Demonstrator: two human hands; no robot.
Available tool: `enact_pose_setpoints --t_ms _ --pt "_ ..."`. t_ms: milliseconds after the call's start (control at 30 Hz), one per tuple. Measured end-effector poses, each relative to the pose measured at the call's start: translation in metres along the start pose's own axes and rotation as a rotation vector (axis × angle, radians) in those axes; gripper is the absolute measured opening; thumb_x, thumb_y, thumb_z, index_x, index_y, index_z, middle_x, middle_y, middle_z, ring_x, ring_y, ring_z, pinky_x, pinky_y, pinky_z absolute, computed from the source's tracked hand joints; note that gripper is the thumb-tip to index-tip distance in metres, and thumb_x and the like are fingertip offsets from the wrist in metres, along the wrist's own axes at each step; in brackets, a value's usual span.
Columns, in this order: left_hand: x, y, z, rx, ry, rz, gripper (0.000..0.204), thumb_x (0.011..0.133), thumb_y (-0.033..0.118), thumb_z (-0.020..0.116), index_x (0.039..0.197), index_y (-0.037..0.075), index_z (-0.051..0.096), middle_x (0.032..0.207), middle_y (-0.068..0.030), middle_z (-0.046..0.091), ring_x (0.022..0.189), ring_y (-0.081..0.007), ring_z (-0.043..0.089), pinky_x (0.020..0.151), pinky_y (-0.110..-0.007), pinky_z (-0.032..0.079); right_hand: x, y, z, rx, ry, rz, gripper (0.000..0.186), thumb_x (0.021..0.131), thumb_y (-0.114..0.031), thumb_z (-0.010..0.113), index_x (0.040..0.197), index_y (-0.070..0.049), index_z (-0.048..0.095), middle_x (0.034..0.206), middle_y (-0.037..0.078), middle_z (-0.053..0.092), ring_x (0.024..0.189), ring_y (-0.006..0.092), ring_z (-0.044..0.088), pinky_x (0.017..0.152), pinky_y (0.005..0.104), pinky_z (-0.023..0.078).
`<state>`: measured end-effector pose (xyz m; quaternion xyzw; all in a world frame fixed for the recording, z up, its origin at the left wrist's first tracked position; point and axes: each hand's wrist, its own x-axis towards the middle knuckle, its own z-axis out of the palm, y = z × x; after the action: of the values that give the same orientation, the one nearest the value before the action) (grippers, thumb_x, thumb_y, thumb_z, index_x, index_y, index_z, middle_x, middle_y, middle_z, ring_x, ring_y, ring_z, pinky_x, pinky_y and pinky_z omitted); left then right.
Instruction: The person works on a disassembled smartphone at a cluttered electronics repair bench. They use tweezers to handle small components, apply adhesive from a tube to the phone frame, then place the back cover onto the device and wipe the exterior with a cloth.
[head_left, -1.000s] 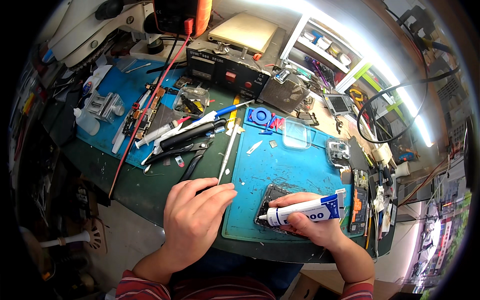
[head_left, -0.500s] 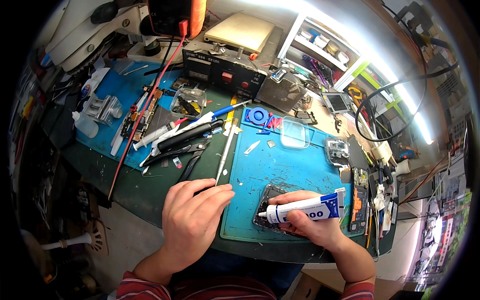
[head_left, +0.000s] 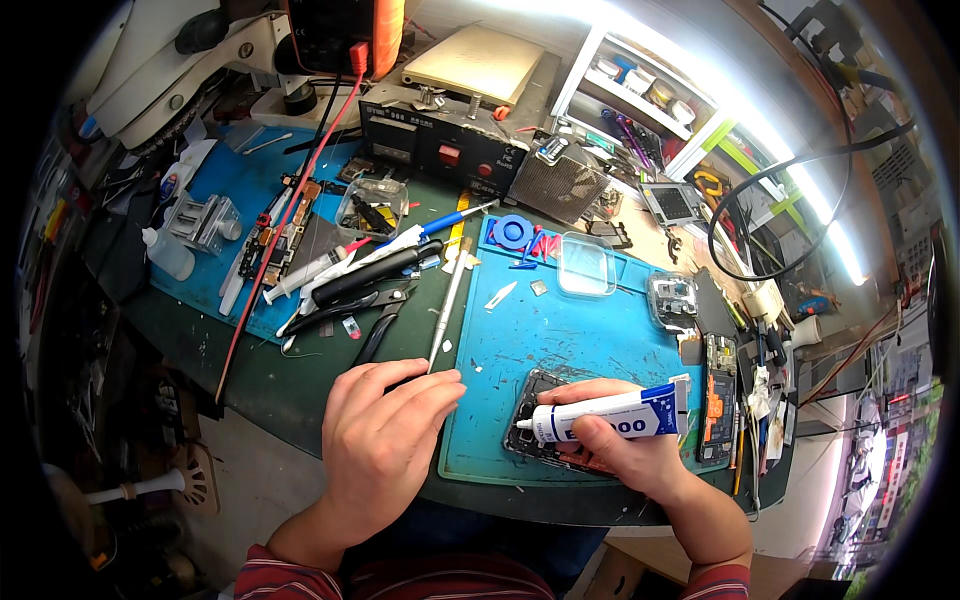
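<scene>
My right hand (head_left: 625, 450) is wrapped round a white and blue glue tube (head_left: 570, 418), its thumb pressing the side. The tube lies nearly level, its narrow white nozzle pointing left. Beneath it is a dark phone frame (head_left: 538, 388), partly hidden by the tube and hand. The nozzle shows over the frame's left edge; I cannot tell whether it touches. My left hand (head_left: 385, 440) hovers left of the blue mat, fingers stretched out and apart, with no object visible in it. A slim metal pen-shaped tool (head_left: 450, 305) runs down to its fingertips; whether they touch is unclear.
Cutters (head_left: 385, 315), a syringe (head_left: 308, 272) and other tools lie left of the blue mat (head_left: 490, 430). A clear plastic box (head_left: 585, 265) stands at the mat's back. An opened phone (head_left: 717, 400) lies at its right edge. A red cable (head_left: 290, 210) crosses the left side.
Both hands and the glue tube keep almost the same pose. The whole view has shifted very slightly; nothing was picked up or let go.
</scene>
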<state>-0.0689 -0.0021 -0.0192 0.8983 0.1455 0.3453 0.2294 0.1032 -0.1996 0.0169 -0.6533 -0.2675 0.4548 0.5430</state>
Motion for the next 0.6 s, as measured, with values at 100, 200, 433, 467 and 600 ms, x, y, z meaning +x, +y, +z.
enact_pose_setpoints --t_ms 100,200,433,467,600 --pt "-0.0002 0.0001 -0.0001 0.0 0.0 0.002 0.02 0.08 0.003 0.082 0.099 0.01 0.077 0.103 -0.0017 0.08 0.101 -0.0259 0.072 0.09 -0.04 0.05 -0.0009 0.0023 -0.0009 0.008 0.004 0.007 0.035 0.104 -0.021 0.068 0.13 0.002 0.064 0.131 0.018 0.07 0.097 0.0173 0.073 0.085 0.0311 0.063" --pt "-0.0002 -0.0004 -0.0001 0.004 -0.003 0.013 0.022 0.08 0.003 0.082 0.1 0.01 0.077 0.103 -0.0012 0.08 0.102 -0.0249 0.072 0.09 -0.039 0.05 -0.0015 0.003 -0.0009 0.01 0.016 0.015 0.035 0.104 -0.021 0.068 0.131 0.002 0.064 0.132 0.018 0.069 0.1 0.0181 0.072 0.086 0.032 0.063" --pt "-0.0014 -0.003 -0.0004 0.013 -0.014 0.033 0.024 0.079 0.003 0.083 0.102 0.009 0.076 0.105 -0.0003 0.079 0.103 -0.0231 0.071 0.091 -0.039 0.05 -0.0012 0.0013 0.0003 0.01 0.025 -0.002 0.034 0.105 -0.019 0.068 0.131 0.002 0.064 0.132 0.018 0.069 0.107 0.0202 0.071 0.088 0.0333 0.063" --pt "-0.0014 -0.003 -0.0004 0.014 -0.014 0.034 0.024 0.079 0.003 0.083 0.102 0.009 0.076 0.104 -0.0003 0.079 0.103 -0.023 0.071 0.091 -0.039 0.05 -0.0011 0.001 0.0007 0.014 0.029 -0.001 0.034 0.105 -0.019 0.068 0.131 0.002 0.064 0.132 0.018 0.069 0.108 0.0204 0.071 0.088 0.0334 0.064" --pt "-0.0011 -0.0031 -0.0001 0.013 -0.012 0.035 0.024 0.079 0.003 0.083 0.102 0.009 0.076 0.104 -0.0002 0.079 0.103 -0.023 0.071 0.091 -0.039 0.05 0.0003 0.0016 0.0019 0.019 0.029 -0.045 0.034 0.105 -0.019 0.067 0.131 0.002 0.064 0.132 0.018 0.069 0.109 0.0206 0.07 0.089 0.0337 0.064"
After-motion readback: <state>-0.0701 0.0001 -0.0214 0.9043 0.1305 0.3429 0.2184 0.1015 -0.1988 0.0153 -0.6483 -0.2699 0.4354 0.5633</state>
